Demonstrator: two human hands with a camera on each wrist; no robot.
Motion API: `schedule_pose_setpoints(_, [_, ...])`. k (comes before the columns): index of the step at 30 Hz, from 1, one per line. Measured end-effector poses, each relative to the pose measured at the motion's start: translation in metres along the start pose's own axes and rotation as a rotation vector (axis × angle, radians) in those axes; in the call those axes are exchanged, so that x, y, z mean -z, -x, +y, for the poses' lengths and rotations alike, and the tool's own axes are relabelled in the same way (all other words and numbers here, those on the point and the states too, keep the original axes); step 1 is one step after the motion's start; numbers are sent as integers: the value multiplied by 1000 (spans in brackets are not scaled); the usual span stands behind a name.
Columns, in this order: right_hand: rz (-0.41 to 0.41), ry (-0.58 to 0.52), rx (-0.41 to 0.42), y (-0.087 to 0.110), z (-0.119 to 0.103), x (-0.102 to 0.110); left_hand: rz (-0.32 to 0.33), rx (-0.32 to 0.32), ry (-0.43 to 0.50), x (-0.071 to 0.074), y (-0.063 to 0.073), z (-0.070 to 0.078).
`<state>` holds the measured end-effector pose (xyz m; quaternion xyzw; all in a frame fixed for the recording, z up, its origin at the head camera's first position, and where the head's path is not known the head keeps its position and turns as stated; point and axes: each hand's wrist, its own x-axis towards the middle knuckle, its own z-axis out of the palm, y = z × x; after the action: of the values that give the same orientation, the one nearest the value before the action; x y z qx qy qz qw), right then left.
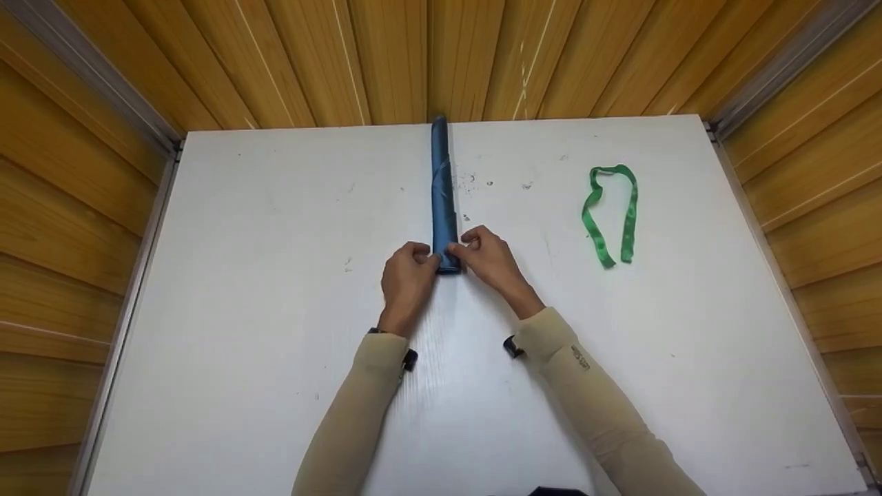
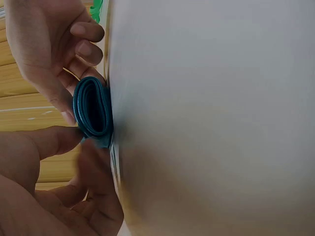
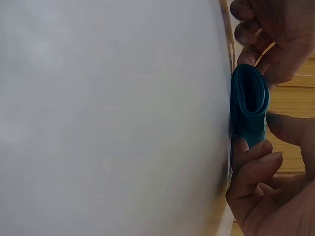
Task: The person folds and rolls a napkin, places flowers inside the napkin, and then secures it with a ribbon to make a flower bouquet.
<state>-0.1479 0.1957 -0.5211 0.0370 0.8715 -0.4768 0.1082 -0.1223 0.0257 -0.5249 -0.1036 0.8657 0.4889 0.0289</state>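
A blue satiny cloth (image 1: 442,200), rolled into a long narrow tube, lies lengthwise at the middle of the white table. Its near end (image 2: 92,105) shows as a flattened spiral of several layers in both wrist views. My left hand (image 1: 408,279) holds the roll's left side at this end, thumb against the cloth and fingers low beside it. On the other side my right hand (image 1: 495,265) pinches the same end, its thumb on top of the roll. Some fingertips are hidden behind or under the cloth.
A green ribbon (image 1: 630,220) lies in a loose loop on the table's right side, its two ends toward me. The white table (image 1: 262,310) meets wood-patterned walls (image 1: 393,62) at the back and sides. The roll's far end reaches the back edge.
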Motion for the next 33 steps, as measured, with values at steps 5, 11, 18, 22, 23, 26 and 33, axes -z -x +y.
schedule_pose_setpoints(5, [3,42,22,2,1,15,-3,-64,16,0,-3,10])
schedule_pose_setpoints(11, [22,110,63,1,2,34,-50,-173,4,-6,-7,30])
schedule_pose_setpoints(18, [56,156,69,0,6,63,-108,-222,-46,-19,-10,53])
schedule_pose_setpoints(22, [78,170,55,-1,12,82,-139,-245,-95,-31,-13,64])
schedule_pose_setpoints(23, [84,176,48,-1,15,87,-150,-253,-102,-34,-13,67])
schedule_pose_setpoints(26, [106,207,31,-1,21,103,-192,-278,-115,-43,-13,79])
schedule_pose_setpoints(33, [138,260,2,2,35,137,-248,-331,-166,-64,-13,107])
